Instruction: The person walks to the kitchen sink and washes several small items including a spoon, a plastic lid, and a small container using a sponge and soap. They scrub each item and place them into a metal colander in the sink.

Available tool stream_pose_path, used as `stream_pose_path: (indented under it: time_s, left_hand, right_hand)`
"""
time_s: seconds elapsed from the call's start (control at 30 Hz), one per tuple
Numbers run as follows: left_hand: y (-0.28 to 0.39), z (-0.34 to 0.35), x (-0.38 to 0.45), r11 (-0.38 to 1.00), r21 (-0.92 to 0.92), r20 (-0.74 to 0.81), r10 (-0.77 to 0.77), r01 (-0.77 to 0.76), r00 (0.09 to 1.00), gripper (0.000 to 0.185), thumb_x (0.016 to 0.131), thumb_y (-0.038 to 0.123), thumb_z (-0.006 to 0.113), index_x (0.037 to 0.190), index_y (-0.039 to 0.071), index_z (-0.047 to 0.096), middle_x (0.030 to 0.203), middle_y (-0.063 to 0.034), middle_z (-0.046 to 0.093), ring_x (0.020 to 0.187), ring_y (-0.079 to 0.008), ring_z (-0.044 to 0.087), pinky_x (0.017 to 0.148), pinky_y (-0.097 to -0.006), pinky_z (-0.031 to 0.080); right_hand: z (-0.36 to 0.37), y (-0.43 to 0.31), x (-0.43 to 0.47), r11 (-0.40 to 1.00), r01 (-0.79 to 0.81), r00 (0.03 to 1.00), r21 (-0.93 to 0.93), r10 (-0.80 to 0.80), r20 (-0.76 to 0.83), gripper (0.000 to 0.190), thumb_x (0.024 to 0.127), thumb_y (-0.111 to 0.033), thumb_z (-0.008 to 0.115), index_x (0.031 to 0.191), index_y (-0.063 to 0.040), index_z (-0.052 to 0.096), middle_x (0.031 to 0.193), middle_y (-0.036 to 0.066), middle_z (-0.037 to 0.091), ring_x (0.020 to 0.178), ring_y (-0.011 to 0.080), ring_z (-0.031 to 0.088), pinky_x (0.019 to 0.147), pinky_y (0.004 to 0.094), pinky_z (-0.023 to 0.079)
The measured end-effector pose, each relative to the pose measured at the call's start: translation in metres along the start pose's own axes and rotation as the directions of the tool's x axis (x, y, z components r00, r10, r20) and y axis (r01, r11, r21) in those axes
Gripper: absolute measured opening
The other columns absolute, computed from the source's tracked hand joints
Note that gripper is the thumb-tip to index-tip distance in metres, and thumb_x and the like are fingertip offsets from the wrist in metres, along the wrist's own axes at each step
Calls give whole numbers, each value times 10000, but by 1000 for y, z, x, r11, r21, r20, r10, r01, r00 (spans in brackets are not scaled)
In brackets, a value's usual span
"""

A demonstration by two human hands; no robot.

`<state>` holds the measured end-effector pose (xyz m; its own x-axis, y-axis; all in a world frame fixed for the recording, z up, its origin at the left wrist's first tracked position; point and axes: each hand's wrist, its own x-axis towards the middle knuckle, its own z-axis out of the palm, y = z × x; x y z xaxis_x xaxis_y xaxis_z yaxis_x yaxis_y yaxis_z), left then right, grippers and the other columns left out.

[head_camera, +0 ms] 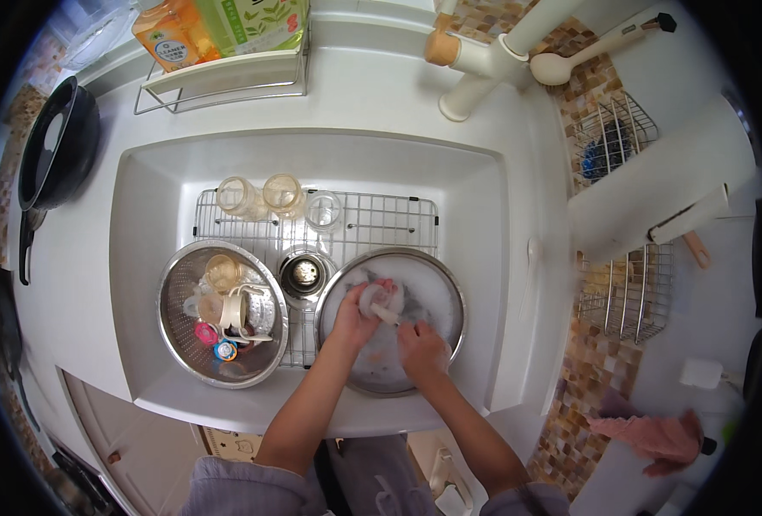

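Observation:
My left hand point(353, 317) holds a small clear bottle part point(374, 300) with a round opening, over a steel basin point(461, 284) of foamy water. In my right hand point(423, 348) is a small pale brush point(386, 314), its head at the opening of the clear part. White suds point(432, 280) cover much of the water. To the left stands a perforated steel colander point(168, 322). It holds an amber cup-like part point(223, 273), a cream bottle handle point(234, 311), a pink pacifier point(206, 333) and a blue one point(225, 349).
Two amber bottles point(282, 193) and a clear jar point(323, 210) stand on the wire rack point(387, 216) in the white sink point(471, 193), behind the drain point(306, 272). A cream faucet point(477, 74) rises at the back. A black pan point(65, 151) leans at left.

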<state>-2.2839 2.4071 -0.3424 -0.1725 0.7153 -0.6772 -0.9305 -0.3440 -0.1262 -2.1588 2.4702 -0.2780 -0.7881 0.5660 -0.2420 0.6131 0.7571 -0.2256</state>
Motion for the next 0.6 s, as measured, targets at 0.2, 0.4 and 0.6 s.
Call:
stream_pose_path:
  time_s: [0.2,0.4,0.6]
  left_hand:
    - [-5,8,-3,961,235,71,130,-143,989,231,862,208,428,899,16,552,881,-100,600,952,-281,557,920,-362,408]
    - [3,7,-5,965,255,5,66,-65,998,159,831,146,474,831,12,560,851,-110,595,932,-286,561,898,-358,435]
    - [-3,4,-6,991,117,32,65,-69,997,193,855,188,491,805,15,559,844,-112,590,928,-286,557,924,-383,420]
  right_hand:
    - [-10,-21,12,992,-109,988,56,101,118,131,829,-187,488,854,-61,509,765,164,594,694,353,602,581,456,486]
    - [-19,-35,0,989,-114,937,94,76,341,174,863,-200,429,872,-48,510,734,210,598,695,396,598,619,488,475]
    - [-21,-35,-2,947,-274,926,168,213,311,179,843,-225,470,880,-56,513,722,185,607,708,385,600,635,480,474]
